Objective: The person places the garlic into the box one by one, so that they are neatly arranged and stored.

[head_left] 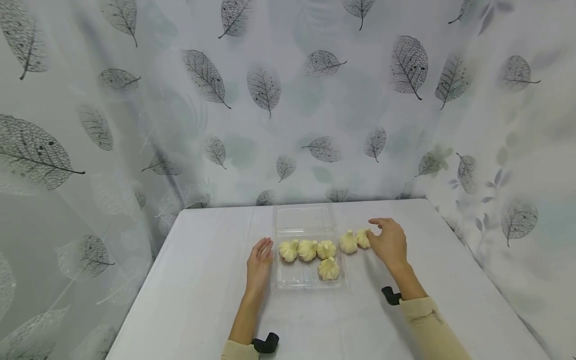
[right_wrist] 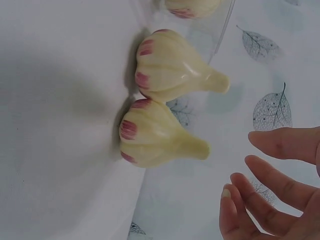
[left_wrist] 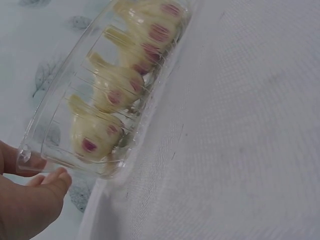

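A clear plastic clamshell container (head_left: 288,281) lies on the table with its lid (head_left: 302,216) folded back. Several garlic bulbs sit in its tray, among them one at the left (head_left: 288,250) and one at the front right (head_left: 329,269). My left hand (head_left: 259,267) is at the container's left side, fingers extended and touching its edge. Two garlic bulbs stand outside, right of the container: a nearer one (right_wrist: 167,65) and an outer one (right_wrist: 150,135). Beside the outer bulb hovers my right hand (head_left: 389,244), thumb and fingers apart, holding nothing.
A white cloth covers the table (head_left: 202,280). Behind and at both sides hangs a leaf-printed curtain (head_left: 288,100). A black strap piece sits at each wrist, one on the left (head_left: 266,343) and one on the right (head_left: 391,295).
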Available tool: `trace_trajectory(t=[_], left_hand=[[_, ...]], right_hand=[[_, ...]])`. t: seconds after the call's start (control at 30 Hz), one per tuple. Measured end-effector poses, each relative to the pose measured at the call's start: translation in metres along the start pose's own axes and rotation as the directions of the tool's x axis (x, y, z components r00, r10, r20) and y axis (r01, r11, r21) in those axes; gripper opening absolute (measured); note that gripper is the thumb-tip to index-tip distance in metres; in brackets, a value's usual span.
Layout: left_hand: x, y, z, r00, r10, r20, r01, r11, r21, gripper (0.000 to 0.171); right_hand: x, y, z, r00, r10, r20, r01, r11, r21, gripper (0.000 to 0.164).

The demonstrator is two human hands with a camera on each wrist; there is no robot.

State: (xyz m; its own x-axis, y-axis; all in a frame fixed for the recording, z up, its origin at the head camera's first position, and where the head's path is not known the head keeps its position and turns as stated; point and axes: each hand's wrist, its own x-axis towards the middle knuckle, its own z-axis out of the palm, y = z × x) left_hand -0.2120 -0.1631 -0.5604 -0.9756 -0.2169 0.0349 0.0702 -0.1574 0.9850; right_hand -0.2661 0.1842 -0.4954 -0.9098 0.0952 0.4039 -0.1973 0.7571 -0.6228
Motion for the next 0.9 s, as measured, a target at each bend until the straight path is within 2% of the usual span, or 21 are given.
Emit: trace_trajectory(t=[0.23,0.5,0.9], left_hand=[[0.0,0.0,0.001,1.0,0.004,-0.002,-0.004,1.0,0.016,0.052],[0.001,0.0,0.002,1.0,0.003,-0.014,-0.003,1.0,-0.013,0.052],[0.0,0.0,0.002,1.0,0.001,0.001,-0.001,1.0,-0.019,0.053]], right_hand=[[0.003,0.008,0.001,0.999,0.02,0.044,-0.018,0.999,-0.04,0.032],[0.006,0.014,0.005,0.999,0.023,0.031,-0.022,0.998,-0.053,0.029],[0.008,0.022,0.012,0.998,0.02,0.055,-0.017,0.998,-0.056,0.024]])
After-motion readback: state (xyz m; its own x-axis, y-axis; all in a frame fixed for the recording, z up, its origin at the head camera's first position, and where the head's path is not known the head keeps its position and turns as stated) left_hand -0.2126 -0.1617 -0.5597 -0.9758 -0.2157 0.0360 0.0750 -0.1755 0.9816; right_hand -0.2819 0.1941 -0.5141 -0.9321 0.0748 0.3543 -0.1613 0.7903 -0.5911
